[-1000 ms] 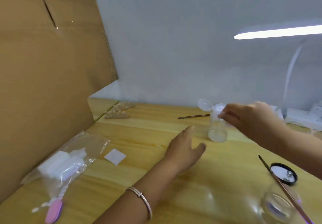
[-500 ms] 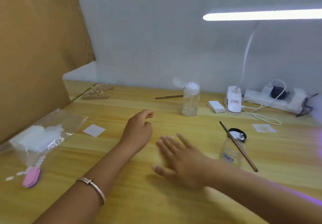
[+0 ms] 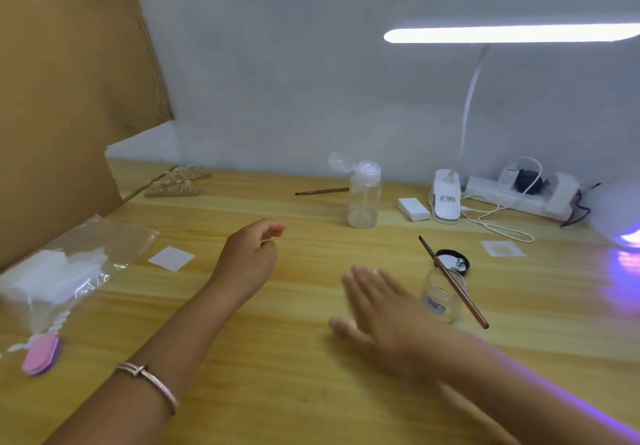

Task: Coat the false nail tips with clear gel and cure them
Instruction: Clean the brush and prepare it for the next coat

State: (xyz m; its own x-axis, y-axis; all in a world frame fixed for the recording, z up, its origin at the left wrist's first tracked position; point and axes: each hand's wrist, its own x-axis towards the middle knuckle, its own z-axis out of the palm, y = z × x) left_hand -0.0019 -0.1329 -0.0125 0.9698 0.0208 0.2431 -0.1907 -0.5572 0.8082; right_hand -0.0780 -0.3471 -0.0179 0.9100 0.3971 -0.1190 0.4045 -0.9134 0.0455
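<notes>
a person's two bare hands are over a wooden table [image 3: 277, 375], both empty: the right hand [image 3: 381, 309], blurred, fingers spread flat; the left hand [image 3: 249, 261] loosely curled. just right of the right hand, one small glass jar [image 3: 441, 301] carries one brush [image 3: 453, 283] across its rim, with one black lid [image 3: 453, 261] behind. farther back stand one open flip-cap bottle [image 3: 363, 198] and a second brush [image 3: 322, 191]. two racks of false nail tips [image 3: 173, 190] lie far left, well apart from both hands.

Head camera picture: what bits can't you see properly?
Head view:
- Right hand: blurred by motion, fingers smeared.
- Nail tips: too small and far to tell if coated.
- Cure lamp: cut off by the right edge.
- Jar: label blurred, brush crosses it.
- Bag: white contents hazy behind plastic.
</notes>
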